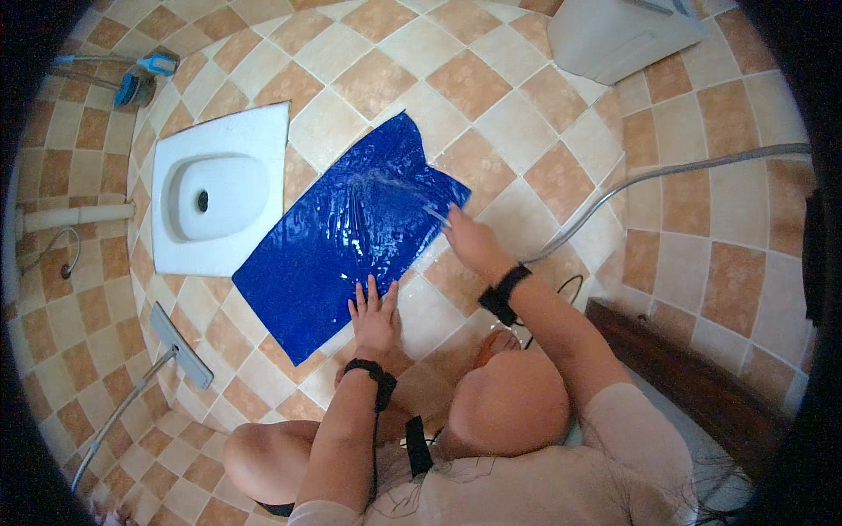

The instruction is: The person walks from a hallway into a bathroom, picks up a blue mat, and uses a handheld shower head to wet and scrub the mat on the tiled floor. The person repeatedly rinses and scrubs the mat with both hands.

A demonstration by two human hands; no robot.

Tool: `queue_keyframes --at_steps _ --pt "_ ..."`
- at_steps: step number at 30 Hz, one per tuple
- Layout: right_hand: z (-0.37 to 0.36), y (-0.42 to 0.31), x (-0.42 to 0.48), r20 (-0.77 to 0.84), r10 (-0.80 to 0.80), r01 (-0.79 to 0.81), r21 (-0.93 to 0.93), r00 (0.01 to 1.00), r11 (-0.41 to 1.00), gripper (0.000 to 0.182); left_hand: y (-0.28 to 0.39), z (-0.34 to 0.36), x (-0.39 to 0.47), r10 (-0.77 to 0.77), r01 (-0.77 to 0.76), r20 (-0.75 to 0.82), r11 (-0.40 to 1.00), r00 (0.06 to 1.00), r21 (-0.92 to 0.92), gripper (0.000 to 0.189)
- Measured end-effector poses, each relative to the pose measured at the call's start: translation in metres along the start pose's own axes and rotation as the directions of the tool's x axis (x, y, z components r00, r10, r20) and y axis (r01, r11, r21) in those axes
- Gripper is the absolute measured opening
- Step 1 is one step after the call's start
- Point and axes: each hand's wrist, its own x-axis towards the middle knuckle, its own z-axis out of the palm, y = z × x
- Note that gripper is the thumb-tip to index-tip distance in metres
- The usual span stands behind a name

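A wet, glossy blue mat [296,283] lies at a slant on the tiled floor, its surface rippled and its far right edge wavy. My right hand [477,240] grips the end of a grey hose [595,209] above the mat's right edge. From the hose end a thin stream of water runs left onto the mat's upper part. With fingers spread, my left hand [373,315] rests its fingertips on the mat's near edge and holds nothing. Both wrists wear black straps.
Left of the mat, a white squat toilet [266,128] is set into the floor, close to the mat's edge. A flat mop [181,345] leans at the left. Blue-headed brushes [158,64] hang at upper left. A white bin [612,39] stands at upper right, and a dark wooden board [684,368] lies right.
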Motion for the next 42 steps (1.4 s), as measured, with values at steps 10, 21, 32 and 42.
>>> queue_keyframes --at_steps 10,21,32,42 --pt "0.019 0.022 -0.062 -0.041 0.268 -0.255 0.199 0.962 0.946 0.039 0.024 0.010 0.013 0.210 -0.214 -0.076 0.976 0.975 -0.038 0.050" --pt "0.022 0.025 -0.055 -0.101 0.355 -0.306 0.327 0.929 0.894 0.035 0.076 -0.010 0.047 0.223 -0.223 0.143 0.975 0.964 -0.017 0.053" --pt "0.026 0.028 -0.049 -0.143 0.361 -0.279 0.404 0.922 0.871 0.035 0.072 -0.010 0.041 0.249 -0.251 0.188 0.968 0.950 -0.014 0.057" --pt "0.024 0.031 -0.054 0.032 0.248 -0.244 0.350 0.968 0.905 0.029 0.061 -0.008 0.034 0.203 -0.203 0.070 0.979 0.977 -0.009 0.059"
